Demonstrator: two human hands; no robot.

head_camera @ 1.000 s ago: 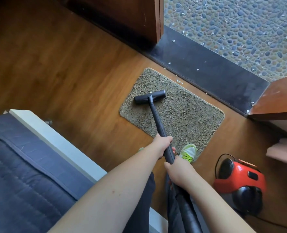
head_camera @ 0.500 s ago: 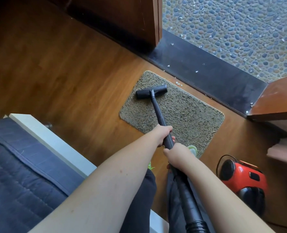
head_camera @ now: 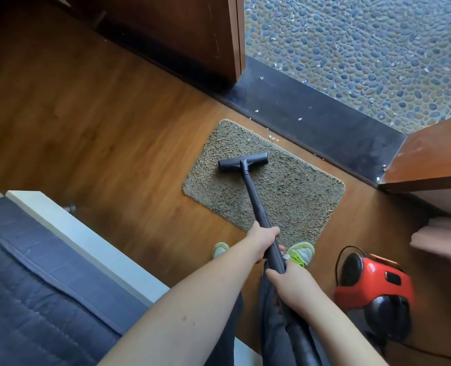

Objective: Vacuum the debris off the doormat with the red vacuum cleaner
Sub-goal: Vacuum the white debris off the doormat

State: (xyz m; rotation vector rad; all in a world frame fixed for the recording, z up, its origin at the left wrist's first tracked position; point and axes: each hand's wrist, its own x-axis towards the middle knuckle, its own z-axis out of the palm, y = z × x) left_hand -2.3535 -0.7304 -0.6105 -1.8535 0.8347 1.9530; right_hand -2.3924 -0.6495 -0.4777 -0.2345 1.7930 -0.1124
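Doormat (head_camera: 293, 196): a tan, coarse-piled rectangle lying on the wood floor (head_camera: 113, 133), its far long edge running just beside the dark threshold strip (head_camera: 324, 128).
Nozzle (head_camera: 242, 162): the black T-shaped head rests flat on the doormat's far-left part, near that corner.
Wand (head_camera: 256, 202): a black tube running from the nozzle back across the doormat toward the person.
Left hand (head_camera: 262, 240): fingers curled round the wand, gripping it just past the doormat's near edge.
Right hand (head_camera: 295, 289): wrapped round the wand lower down, close behind the left hand.
Red vacuum cleaner (head_camera: 374, 289): the red and black body sits on the floor beyond the doormat's near-right corner; nothing of its inside shows.
Debris (head_camera: 273, 138): pale flecks lie on the floor at the doormat's far edge and on the threshold strip.
Shoes (head_camera: 299, 253): the green one shown fully touches the doormat's near edge.
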